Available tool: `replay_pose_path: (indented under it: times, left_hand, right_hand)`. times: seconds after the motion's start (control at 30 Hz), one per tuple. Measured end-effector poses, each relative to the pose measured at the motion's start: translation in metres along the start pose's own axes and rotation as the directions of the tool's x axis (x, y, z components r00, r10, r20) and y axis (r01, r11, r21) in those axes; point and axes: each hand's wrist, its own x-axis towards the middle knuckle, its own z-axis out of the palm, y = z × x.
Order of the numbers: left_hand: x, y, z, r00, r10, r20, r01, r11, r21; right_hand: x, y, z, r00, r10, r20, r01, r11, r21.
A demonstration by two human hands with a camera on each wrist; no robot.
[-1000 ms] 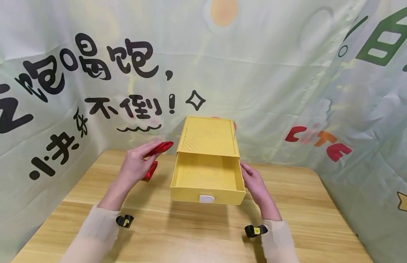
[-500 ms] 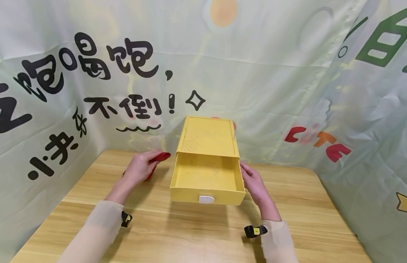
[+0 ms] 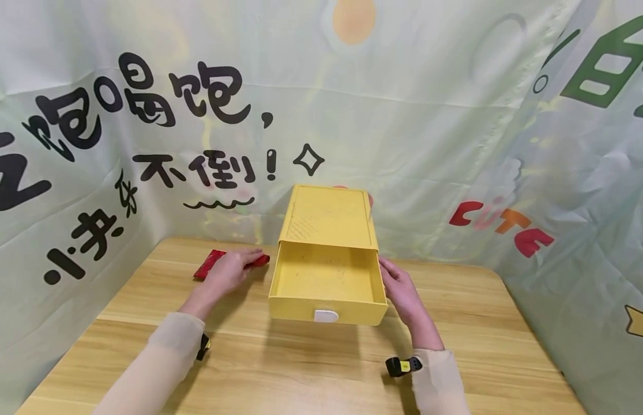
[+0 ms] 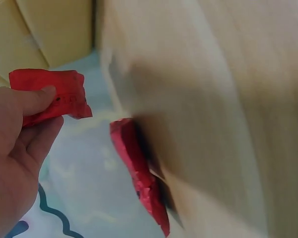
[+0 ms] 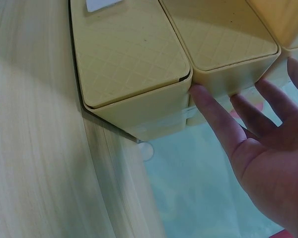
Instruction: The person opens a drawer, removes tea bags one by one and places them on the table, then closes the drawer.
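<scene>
My left hand (image 3: 229, 272) pinches a small red packet (image 4: 52, 94) between thumb and fingers, to the left of a yellow drawer unit (image 3: 328, 216). A second red packet (image 3: 209, 264) lies on the table, just left of and behind that hand. In the left wrist view it appears as a long, creased red packet (image 4: 139, 171) against the wood. The unit's top drawer (image 3: 295, 309), with a white pull tab, stands pulled out, and its inside shows bare. My right hand (image 5: 268, 158) rests its extended fingers along the unit's right side.
Lower drawers (image 5: 131, 54) are stacked beneath, visible in the right wrist view. The wooden table (image 3: 311, 374) spreads out in front and to both sides. A printed curtain (image 3: 414, 144) closes off the back and sides.
My left hand has come down with its red packet towards the table beside the unit. The other red packet now shows to the left of the hand. My right hand stays put.
</scene>
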Motion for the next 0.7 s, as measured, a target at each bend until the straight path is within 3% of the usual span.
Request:
replay_pose_path:
  times: [0.47,0.7]
  left_hand:
    - [-0.006,-0.005,0.014,0.99,-0.007,0.138,-0.01,0.992,0.123]
    - [-0.012,-0.003,0.018,0.987,0.001,0.16,-0.027,0.987,0.16]
  right_hand:
    - [0.0,0.0,0.002,1.0,-0.005,0.002,0.005,1.0,-0.012]
    - [0.001,0.001,0.0,1.0,-0.001,-0.002,0.001,1.0,-0.01]
